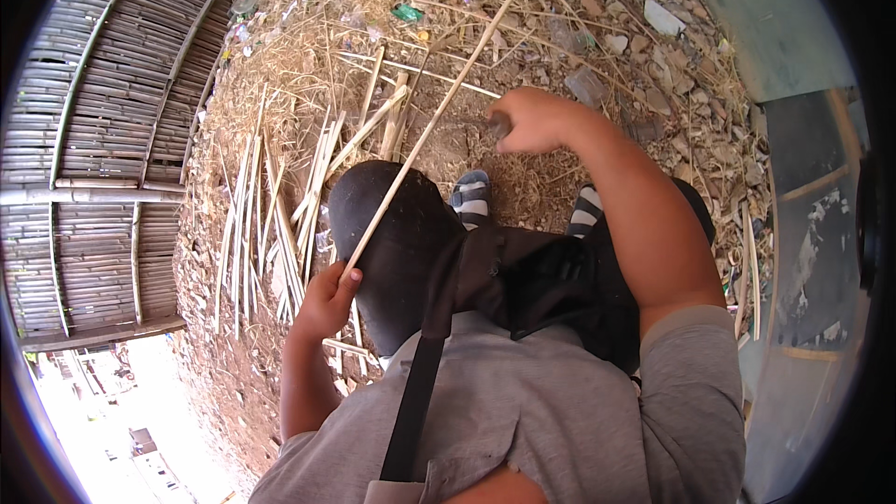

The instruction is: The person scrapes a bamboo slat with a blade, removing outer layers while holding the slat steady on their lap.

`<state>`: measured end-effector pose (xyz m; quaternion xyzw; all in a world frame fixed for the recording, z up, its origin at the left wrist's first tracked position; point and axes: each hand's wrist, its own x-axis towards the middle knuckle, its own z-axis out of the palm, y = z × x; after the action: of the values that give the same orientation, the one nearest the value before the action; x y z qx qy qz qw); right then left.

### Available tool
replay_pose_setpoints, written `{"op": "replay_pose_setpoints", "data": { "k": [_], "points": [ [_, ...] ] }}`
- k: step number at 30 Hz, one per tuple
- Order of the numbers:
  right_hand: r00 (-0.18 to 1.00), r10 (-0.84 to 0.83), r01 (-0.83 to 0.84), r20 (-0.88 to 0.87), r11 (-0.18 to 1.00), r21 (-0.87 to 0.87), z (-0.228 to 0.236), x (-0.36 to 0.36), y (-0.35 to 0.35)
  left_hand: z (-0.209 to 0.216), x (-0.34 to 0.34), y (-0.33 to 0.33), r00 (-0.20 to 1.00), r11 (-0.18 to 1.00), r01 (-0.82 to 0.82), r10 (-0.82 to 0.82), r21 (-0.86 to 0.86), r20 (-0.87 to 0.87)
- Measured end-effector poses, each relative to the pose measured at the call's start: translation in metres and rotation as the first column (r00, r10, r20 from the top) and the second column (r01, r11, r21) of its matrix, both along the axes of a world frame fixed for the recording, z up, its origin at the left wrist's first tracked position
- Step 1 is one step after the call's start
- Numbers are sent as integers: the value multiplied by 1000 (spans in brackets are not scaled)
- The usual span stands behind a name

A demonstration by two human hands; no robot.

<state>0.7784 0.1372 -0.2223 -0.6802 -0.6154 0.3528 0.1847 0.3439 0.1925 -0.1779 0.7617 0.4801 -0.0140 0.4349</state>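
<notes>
My left hand (327, 301) is closed around the lower end of a long, thin bamboo strip (433, 129). The strip slants up over my dark-clothed left knee (378, 201) and out above the ground, its far end pointing ahead and to the right. To the right of the strip, apart from it, my right hand (541, 119) is a fist around a tool with a dark handle (501, 122). The rest of that tool is too blurred to make out. Several split bamboo strips (245, 224) lie in a loose pile left of my knee, and thicker pieces (396, 117) lie ahead of it.
A bamboo slat wall (112, 84) rises on the left, and grey-green panels (812, 224) stand on the right. Rubble (653, 65), dry straw and shavings, and bits of plastic litter cover the ground ahead. My feet in striped footwear (472, 198) are between my knees.
</notes>
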Motion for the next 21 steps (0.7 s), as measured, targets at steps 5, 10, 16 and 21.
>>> {"op": "replay_pose_setpoints", "data": {
  "k": [5, 10, 16, 21],
  "points": [
    [980, -196, 195, 25, 980, 35, -7, 14, 1, 1, 0, -6, 1000, 996, 27, -26, 89, -15],
    [981, 82, -84, 177, 996, 3, 23, -26, 0, 2, 2, -6, 997, 986, 65, -60, 151, -40],
    [968, -249, 250, 18, 962, -107, -3, 23, 0, 6, 8, -10, 994, 978, 79, -64, 192, -83],
    [972, 131, -137, 195, 990, 18, 20, -37, 0, 7, 8, -10, 991, 976, 85, -61, 200, -122]
  ]
}}
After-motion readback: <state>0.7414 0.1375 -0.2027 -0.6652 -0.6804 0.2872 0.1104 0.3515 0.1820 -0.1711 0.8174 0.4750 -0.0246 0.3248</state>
